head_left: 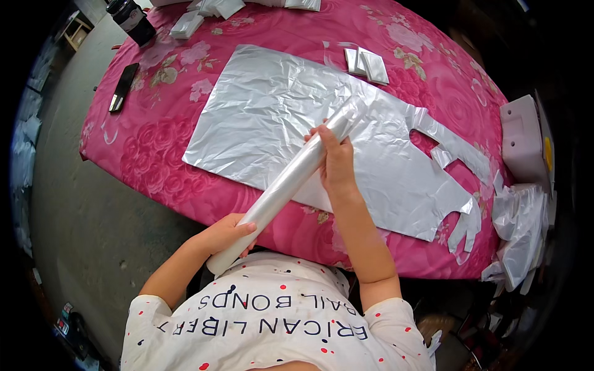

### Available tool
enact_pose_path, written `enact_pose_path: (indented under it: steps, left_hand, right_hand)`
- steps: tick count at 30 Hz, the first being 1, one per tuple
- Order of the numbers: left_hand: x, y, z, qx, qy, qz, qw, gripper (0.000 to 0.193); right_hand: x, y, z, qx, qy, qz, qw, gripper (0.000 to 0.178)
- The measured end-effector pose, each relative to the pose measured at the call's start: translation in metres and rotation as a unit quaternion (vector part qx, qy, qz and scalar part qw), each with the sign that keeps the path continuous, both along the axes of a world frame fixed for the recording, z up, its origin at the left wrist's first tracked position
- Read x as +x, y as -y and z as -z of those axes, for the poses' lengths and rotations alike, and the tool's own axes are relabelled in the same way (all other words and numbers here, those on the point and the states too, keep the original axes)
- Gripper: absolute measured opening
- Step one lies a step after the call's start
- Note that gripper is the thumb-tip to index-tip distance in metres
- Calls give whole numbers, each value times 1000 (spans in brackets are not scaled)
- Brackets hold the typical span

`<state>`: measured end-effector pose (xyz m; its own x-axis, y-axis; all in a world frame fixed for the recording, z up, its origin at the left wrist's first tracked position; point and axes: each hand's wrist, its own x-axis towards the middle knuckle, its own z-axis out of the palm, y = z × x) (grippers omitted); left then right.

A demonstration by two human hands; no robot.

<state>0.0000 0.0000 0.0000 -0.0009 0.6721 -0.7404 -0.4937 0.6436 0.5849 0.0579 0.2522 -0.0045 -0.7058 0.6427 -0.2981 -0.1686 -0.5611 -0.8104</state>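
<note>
A long roll of whitish, shiny plastic film [281,188] slants across the front of me, held in both hands. Its lower end is by my shirt, its upper end over the table. My left hand [234,234] grips it near the lower end, thumb on top. My right hand [334,154] is wrapped round it near the upper end. Beneath it lies a flat stack of silvery-white plastic sheets [247,105], wrinkled on top, with cut-out openings and strap-like strips at the right end. The roll hides part of the stack.
A pink flowered cloth [161,142] covers the table. On it are a black phone [124,88], a dark jar [131,22], small folded plastic packets [366,65] and more packets [187,25] at the back left. Beyond the right edge stand a white box [521,136] and bunched clear plastic [521,226].
</note>
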Motion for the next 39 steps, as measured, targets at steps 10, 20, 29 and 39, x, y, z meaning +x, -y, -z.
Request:
enact_pose_path:
  steps: [10, 20, 29, 39]
  left_hand:
    - [18, 27, 2, -49, 22, 19, 998, 33]
    - [13, 34, 4, -52, 14, 19, 998, 47]
    - [-23, 90, 22, -16, 113, 90, 989, 46]
    - [-72, -14, -40, 118, -270, 356, 887, 47]
  right_hand:
    - [38, -93, -4, 222, 262, -189, 920, 29]
    - [33, -93, -13, 302, 234, -340, 859, 17]
    - [87, -215, -3, 363, 331, -56, 869, 18]
    - [65, -206, 14, 436, 270, -72, 856, 18]
